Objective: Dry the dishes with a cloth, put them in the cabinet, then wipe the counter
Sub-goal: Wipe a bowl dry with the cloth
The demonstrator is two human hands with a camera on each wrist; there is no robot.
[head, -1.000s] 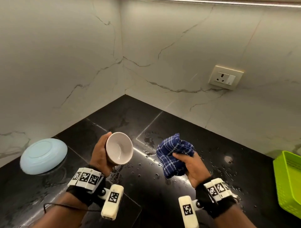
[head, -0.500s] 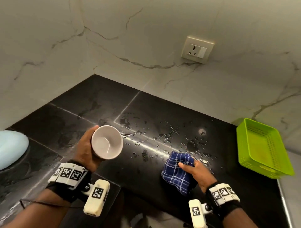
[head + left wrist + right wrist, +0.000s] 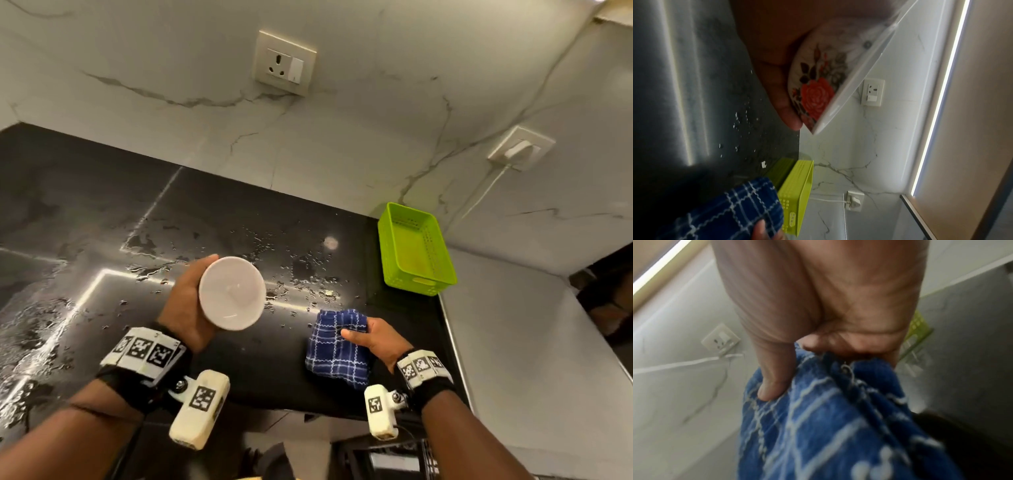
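Observation:
My left hand grips a small white bowl from behind and holds it above the wet black counter, its mouth tilted towards me. In the left wrist view the bowl shows a red rose print on its outside, with my fingers curled round it. My right hand holds a bunched blue checked cloth low near the counter's front edge, to the right of the bowl. In the right wrist view the thumb presses into the cloth.
A lime-green plastic basket stands at the counter's right end against the wall. Water drops and streaks lie across the counter's middle. Two wall sockets are on the marble backsplash, one with a white cable. Right of the counter is a grey ledge.
The view has swung right, so the blue plate has left the frame and the green basket is fully in view. The right hand has lowered the cloth away from the bowl.

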